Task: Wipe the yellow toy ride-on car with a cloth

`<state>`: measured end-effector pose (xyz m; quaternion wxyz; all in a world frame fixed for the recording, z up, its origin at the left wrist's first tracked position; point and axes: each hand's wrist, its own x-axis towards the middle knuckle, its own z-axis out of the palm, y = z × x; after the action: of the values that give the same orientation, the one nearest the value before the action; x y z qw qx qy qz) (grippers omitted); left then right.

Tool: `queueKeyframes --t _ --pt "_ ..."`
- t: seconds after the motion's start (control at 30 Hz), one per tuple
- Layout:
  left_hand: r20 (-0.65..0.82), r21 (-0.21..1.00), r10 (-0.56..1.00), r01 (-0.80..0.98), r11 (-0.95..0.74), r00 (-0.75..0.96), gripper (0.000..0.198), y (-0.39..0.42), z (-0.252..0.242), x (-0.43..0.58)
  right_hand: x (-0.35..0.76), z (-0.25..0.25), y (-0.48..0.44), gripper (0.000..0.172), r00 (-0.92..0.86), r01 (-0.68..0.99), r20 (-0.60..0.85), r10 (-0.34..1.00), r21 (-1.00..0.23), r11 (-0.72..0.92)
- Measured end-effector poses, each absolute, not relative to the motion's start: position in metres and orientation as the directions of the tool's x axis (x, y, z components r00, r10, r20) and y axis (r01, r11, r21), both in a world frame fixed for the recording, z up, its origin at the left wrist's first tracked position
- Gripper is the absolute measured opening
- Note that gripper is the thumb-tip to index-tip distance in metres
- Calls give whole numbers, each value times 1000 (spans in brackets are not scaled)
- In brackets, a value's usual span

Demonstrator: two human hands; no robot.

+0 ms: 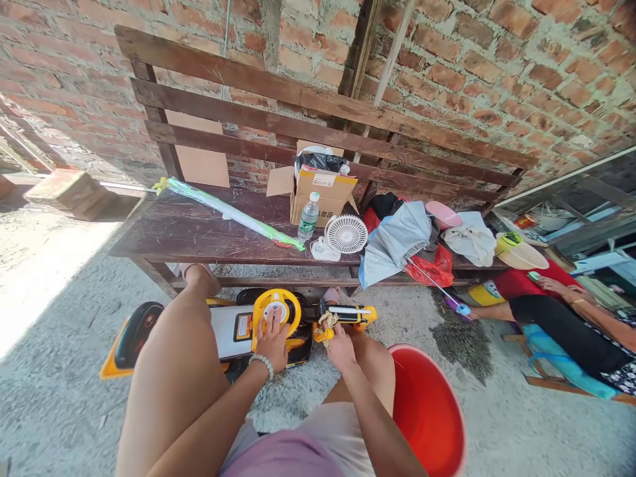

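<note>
A yellow and black toy ride-on car (233, 330) lies on the concrete floor between my knees. Its yellow steering wheel (276, 309) faces up. My left hand (272, 343) rests on the lower rim of the wheel, fingers laid over it. My right hand (340, 344) is closed on a crumpled yellowish rag (326, 324) pressed against the yellow and black bar (350, 313) to the right of the wheel. A bead bracelet sits on my left wrist.
A red plastic basin (427, 411) stands by my right knee. The dark wooden bench (199, 232) ahead carries a cardboard box (320, 192), a water bottle (309, 216), a small white fan (346, 235), an umbrella (395, 242) and bags. Another person (556, 311) sits at the right.
</note>
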<state>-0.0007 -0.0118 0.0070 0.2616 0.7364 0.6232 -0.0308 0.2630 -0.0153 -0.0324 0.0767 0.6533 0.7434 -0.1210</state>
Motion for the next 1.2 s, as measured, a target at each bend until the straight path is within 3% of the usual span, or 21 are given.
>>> queueKeyframes --t 0.1,0.23,0.47,0.67,0.83,0.97,1.07,1.2 --pt "-372 356 899 930 -93 232 67 -12 9 -1 269 -41 -28 71 -92 996 -295 951 -38 84" --pt "-365 366 904 927 -81 223 66 -13 10 1 273 -25 -23 67 -112 994 -204 973 -33 108" --pt "-372 376 900 923 -77 227 67 -13 7 0 265 1 16 81 -152 981 -193 969 -152 124" --pt "-388 371 896 926 -65 218 70 -13 16 0 257 -43 -25 68 9 985 -233 972 -168 -49" --pt "-389 383 893 921 -68 228 67 -12 14 1 252 -70 -51 70 236 888 -332 913 -308 -342" --pt "-367 396 902 915 -70 228 69 -12 8 1 246 -61 -33 84 230 873 -225 947 -383 -303" --pt "-351 407 906 910 -80 236 70 -13 5 0 239 -51 -21 90 182 903 -225 957 -348 -253" --pt "-343 401 910 912 -82 233 72 -13 8 0 229 -45 -33 67 122 941 -429 895 -236 -242"
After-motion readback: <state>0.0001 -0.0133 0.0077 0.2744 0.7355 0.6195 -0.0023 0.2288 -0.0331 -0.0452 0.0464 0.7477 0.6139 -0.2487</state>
